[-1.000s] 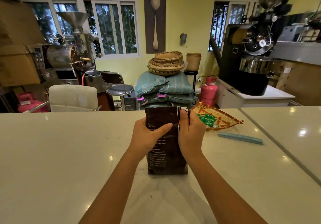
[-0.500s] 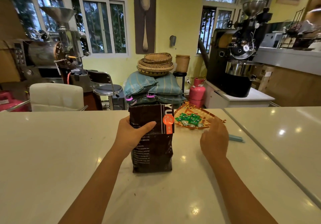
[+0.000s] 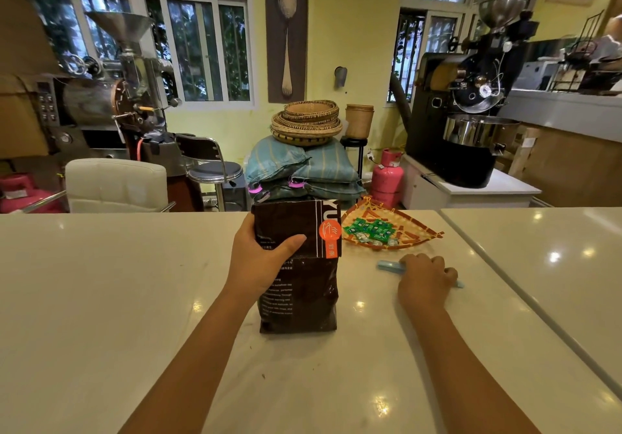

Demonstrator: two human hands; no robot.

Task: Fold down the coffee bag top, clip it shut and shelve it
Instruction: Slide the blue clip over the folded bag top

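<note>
Gripping folded coffee bag (image 3: 298,282), left hand (image 3: 259,258); right hand (image 3: 425,280) covering clip (image 3: 390,266).

Yellow walls (image 3: 363,46) carry white-framed barred windows (image 3: 208,50) showing foliage. A glossy white desk (image 3: 101,299) reflects ceiling lights. Behind stand a white padded chair (image 3: 116,184), a chrome stool with dark seat (image 3: 213,164) and stacked woven baskets (image 3: 306,120).

The coffee bag (image 3: 299,285) shows white letters "YU" on its folded top; smaller print is unreadable.
</note>
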